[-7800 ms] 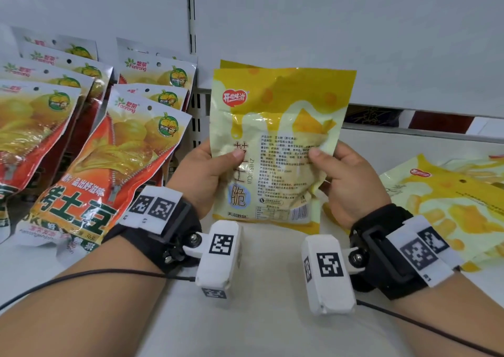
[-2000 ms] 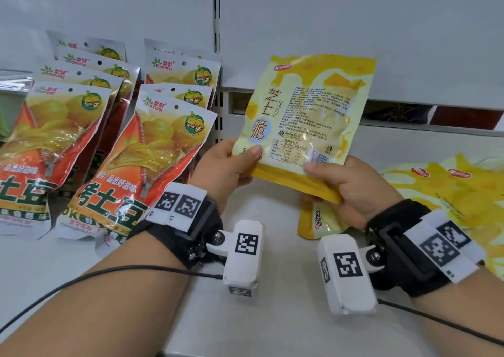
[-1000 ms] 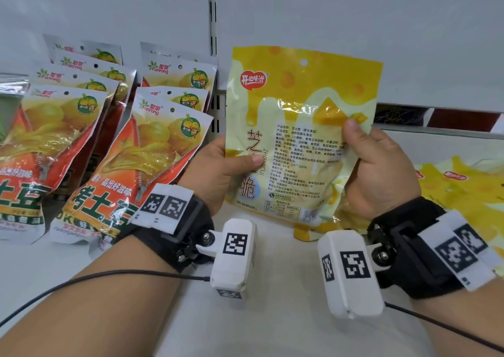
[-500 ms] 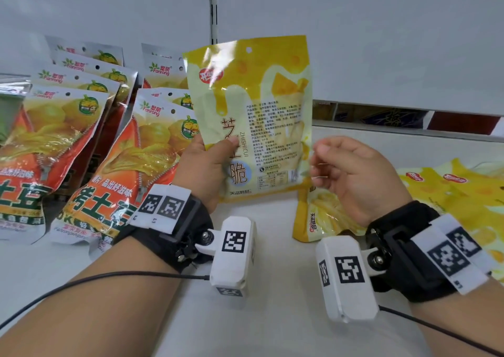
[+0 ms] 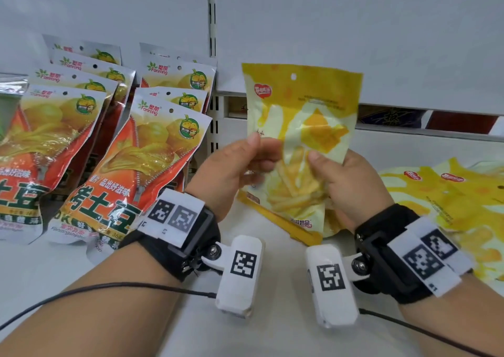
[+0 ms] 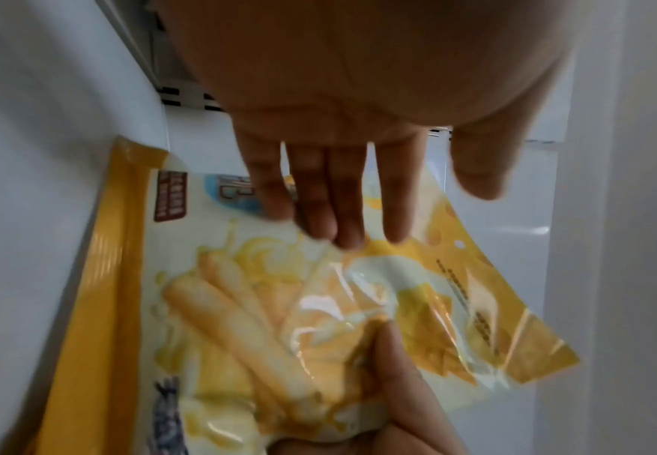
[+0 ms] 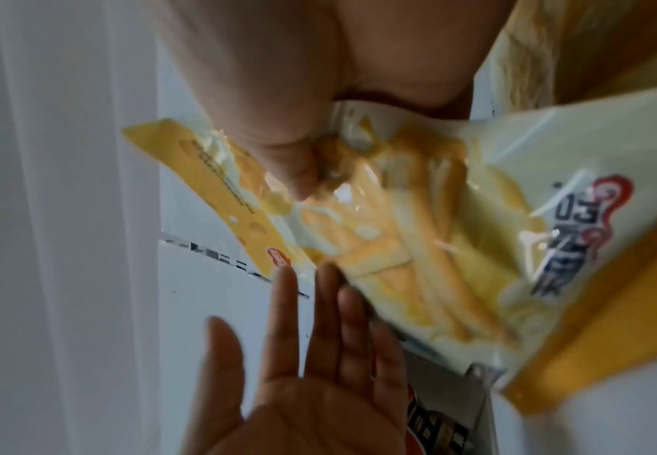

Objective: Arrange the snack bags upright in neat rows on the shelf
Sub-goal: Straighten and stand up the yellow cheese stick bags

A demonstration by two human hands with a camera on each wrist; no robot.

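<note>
Head view: my right hand [image 5: 351, 190] pinches yellow bag [image 5: 302, 127] upright above shelf [image 5: 272, 329], beside orange bags [image 5: 131, 165]. Wrist views only: my left hand [image 6: 338, 123] w/ fingers straight, touching bag's front.

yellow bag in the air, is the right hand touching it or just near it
Touching: the head view shows the right hand's thumb pressed on the yellow bag.

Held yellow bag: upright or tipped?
Upright: yellow bag has its hang hole on top; left hand and right hand hold it.
</note>
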